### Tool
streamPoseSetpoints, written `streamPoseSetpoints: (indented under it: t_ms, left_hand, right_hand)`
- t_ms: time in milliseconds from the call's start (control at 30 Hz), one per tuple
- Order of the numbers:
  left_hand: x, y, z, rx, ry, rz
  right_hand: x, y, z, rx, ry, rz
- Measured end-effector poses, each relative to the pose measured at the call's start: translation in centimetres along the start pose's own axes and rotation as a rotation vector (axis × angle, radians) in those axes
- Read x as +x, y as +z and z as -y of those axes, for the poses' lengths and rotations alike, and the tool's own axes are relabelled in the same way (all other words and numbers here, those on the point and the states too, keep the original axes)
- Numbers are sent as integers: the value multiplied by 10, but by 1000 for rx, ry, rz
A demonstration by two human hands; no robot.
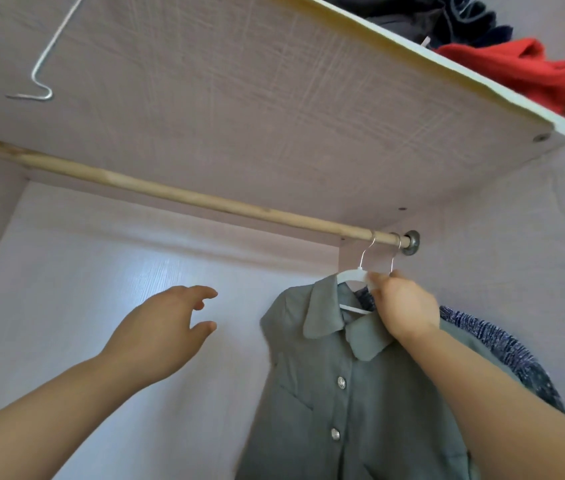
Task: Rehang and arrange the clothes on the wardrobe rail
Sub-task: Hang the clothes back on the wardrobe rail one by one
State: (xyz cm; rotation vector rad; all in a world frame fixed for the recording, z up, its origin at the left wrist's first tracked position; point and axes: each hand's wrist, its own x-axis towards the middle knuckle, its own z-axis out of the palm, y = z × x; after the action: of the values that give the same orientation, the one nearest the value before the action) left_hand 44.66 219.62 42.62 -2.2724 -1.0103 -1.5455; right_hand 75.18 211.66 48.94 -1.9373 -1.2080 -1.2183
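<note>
A wooden wardrobe rail (184,197) runs from the upper left to a metal bracket at the right. A grey-green buttoned shirt (343,393) hangs on a white hanger (352,274) whose wire hook sits over the rail's right end. My right hand (406,311) pinches the hanger's top by the collar. Behind the shirt hangs a blue-and-white patterned garment (503,348), partly hidden by my right arm; a second wire hook sits on the rail beside the first. My left hand (166,330) hovers in the air to the left of the shirt, fingers relaxed, holding nothing.
A wardrobe shelf (274,116) lies just above the rail. On top of it lie a red garment (530,72) and dark clothes (447,19). A bare wire hook (40,60) shows at the upper left. The pale back wall (118,271) is behind the rail.
</note>
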Motion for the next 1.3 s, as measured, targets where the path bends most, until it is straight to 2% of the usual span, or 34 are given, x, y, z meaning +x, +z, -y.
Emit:
streamPoseSetpoints:
  t_ms: [167,267,333,533,767,867,1067,1167,1300]
  left_hand:
    - [-16,6,2,-1,-21,41]
    - [-32,9,6,5,-23,83]
    - [-48,11,12,5,-43,128]
    - [-124,24,35,7,-133,323]
    - [-278,32,70,114,-298,608]
    - [-349,25,85,122,-443,694]
    - [-487,-22,102,243,-806,860]
    - [-542,-51,89,286,-1046,856]
    - [-602,-87,46,398,-1332,756]
  right_hand:
    - [-13,5,2,49,55,-51]
    - [-39,18,15,65,-83,-234]
    - [-66,29,31,145,-160,-258]
    - [-182,62,96,380,-191,42]
    - [-355,82,172,632,-292,455]
    - [-422,86,198,701,-320,579]
    - [-531,93,244,802,-537,865]
    - [-566,90,266,873,-674,993]
    - [-607,67,289,1013,-909,1164]
